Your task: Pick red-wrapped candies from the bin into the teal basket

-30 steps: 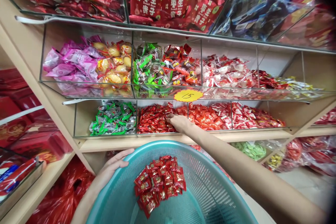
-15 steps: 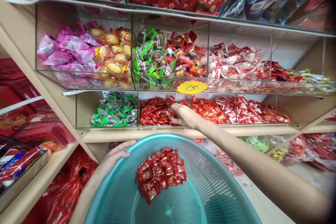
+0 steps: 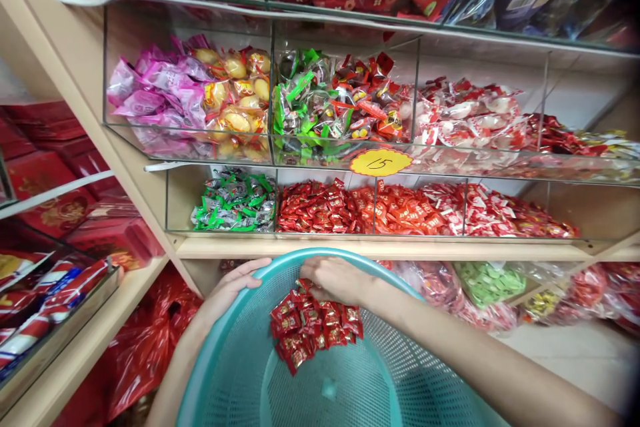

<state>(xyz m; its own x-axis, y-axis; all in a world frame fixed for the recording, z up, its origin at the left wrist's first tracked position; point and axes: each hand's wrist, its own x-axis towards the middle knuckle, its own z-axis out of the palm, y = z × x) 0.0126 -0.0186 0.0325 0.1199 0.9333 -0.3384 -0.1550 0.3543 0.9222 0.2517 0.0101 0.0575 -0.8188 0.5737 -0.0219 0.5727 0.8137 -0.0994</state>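
Observation:
A teal plastic basket (image 3: 330,410) with perforated walls is tilted below the shelf. My left hand (image 3: 235,287) grips its left rim, fingers lying over the edge and thumb on the outside or hidden. Inside lies a pile of small red-wrapped candies (image 3: 310,327). My right hand (image 3: 337,280) reaches into the basket at the far side, its fingers curled down over the top of the pile. Red wrappers show at the fingertips; how many it holds is hidden. Behind the basket, a bin of matching red candies (image 3: 317,208) sits in the lower shelf row.
Clear-fronted bins hold green-and-silver sweets (image 3: 235,200), orange-red candies (image 3: 410,208) and purple packets (image 3: 155,90). A yellow price tag (image 3: 381,163) marked 15 hangs above. A wooden shelf edge (image 3: 300,247) runs behind the basket. Red boxes (image 3: 50,180) stand left.
My right hand has moved from the red candy bin down into the basket. My left hand stays on the rim. The whole view has shifted slightly.

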